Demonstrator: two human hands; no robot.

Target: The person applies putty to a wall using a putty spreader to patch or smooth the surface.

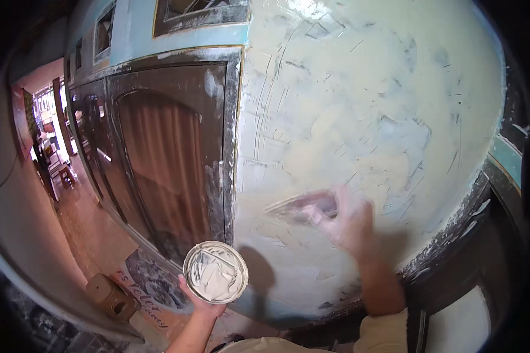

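Note:
My left hand (201, 303) holds a round tub (186, 272) from below, tilted so its inside shows. Off-white putty (218, 281) is in the tub, with a flat strip or edge lying across it that I cannot make out clearly. My right hand (352, 222) is closed around a putty knife (291, 203), both smeared by motion. The blade points left, at or very close to the wall (347, 135). Pale, patchy filler with dark scratches and streaks covers that wall. Whether the blade touches it cannot be told.
Left of the wall stands a dark wooden door frame (232, 135) with brown curtains (165, 159) behind its glass. A brown stool-like block (109, 297) and a printed mat (159, 282) lie on the floor below. Another dark frame (471, 217) borders the right. A passage (70, 200) runs off at far left.

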